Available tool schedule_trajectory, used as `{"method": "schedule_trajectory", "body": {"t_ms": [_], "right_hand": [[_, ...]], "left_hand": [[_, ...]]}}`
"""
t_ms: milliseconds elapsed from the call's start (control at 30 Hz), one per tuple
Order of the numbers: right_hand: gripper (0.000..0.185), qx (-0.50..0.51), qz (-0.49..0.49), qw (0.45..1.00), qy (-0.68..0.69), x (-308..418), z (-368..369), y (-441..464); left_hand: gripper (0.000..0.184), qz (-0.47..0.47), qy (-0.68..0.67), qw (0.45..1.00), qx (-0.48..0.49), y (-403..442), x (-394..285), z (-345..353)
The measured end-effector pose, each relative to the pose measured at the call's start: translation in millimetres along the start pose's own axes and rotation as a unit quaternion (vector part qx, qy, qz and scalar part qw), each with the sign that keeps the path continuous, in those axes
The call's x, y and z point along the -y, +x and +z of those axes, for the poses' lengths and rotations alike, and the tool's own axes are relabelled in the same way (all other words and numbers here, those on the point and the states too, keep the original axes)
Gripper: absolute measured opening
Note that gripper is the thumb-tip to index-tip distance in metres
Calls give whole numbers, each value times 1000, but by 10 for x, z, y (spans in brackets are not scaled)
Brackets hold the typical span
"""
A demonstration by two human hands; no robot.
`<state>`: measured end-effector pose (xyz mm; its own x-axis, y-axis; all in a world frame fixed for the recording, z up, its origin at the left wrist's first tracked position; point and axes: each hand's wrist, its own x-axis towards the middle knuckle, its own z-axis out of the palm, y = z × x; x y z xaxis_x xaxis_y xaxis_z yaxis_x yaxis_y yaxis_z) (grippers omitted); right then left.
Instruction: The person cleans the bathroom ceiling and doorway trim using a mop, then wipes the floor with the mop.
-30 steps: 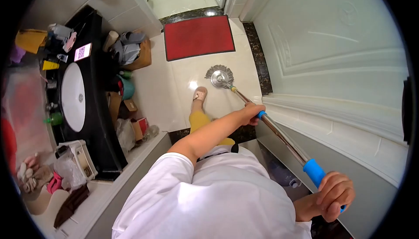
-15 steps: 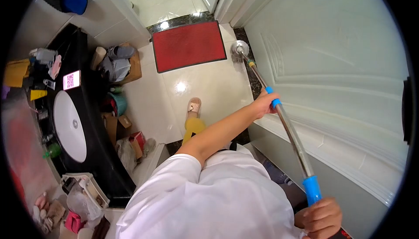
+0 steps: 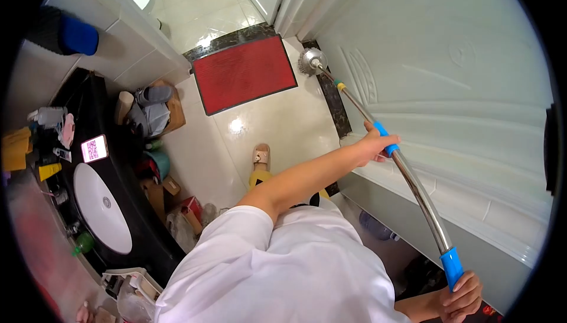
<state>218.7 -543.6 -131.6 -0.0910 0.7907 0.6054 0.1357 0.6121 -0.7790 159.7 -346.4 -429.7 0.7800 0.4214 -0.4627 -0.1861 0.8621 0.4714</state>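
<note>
A mop [image 3: 416,188] with a shiny metal pole, blue grips and a round metal head slants across the right side. Its head [image 3: 312,62] rests on the floor at the edge of the dark threshold strip, just right of the red doormat [image 3: 245,75]. My left hand [image 3: 378,144] is closed around the pole at the middle blue grip. Down at the lower right, my right hand [image 3: 460,298] wraps the blue end grip. The strands under the head are mostly hidden.
A pale door [image 3: 449,57] runs along the right. On the left stand a black counter [image 3: 136,205] with a white basin [image 3: 103,208] and a phone [image 3: 94,149] showing a code. Boxes [image 3: 174,107] and slippers lie below. A large plastic bottle [image 3: 378,227] lies near my right side.
Both hands and the pole have shifted right in view. The mop head has slid slightly forward along the mat's right side. My view has also tilted a little.
</note>
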Motion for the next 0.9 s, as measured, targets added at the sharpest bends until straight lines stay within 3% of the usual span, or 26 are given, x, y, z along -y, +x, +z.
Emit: {"method": "schedule_trajectory", "body": {"t_ms": [133, 200, 233, 267, 367, 400, 467, 700, 767, 900], "right_hand": [[23, -53, 20, 998, 15, 101, -15, -108], [25, -113, 50, 992, -1, 146, -43, -179], [27, -136, 67, 988, 2, 159, -47, -227], [27, -140, 67, 988, 0, 157, -53, -283], [32, -256, 137, 951, -104, 88, 38, -355], [29, -235, 153, 953, -112, 57, -43, -463], [30, -290, 171, 932, -136, -94, -1, -565], [25, -336, 155, 919, -134, -439, -134, -940], [24, -346, 138, 921, -113, -440, -192, -1022], [20, -360, 127, 920, -91, -487, -262, -1169]], "left_hand": [[124, -40, -14, 999, 26, -18, 290, 102], [111, -103, -51, 991, 67, 176, 589, 88], [84, -110, -60, 990, 71, 227, 728, 80], [84, -114, -57, 989, 73, 191, 793, 120], [42, -196, -18, 980, 35, 255, 1000, 114], [42, -201, -15, 979, 34, 307, 1079, 70], [32, -260, 5, 964, 46, 382, 1242, 13], [35, -291, 48, 955, 30, 659, 1511, -200], [45, -267, 89, 959, -9, 658, 1485, -136], [42, -268, 146, 950, -58, 831, 1516, -149]]}}
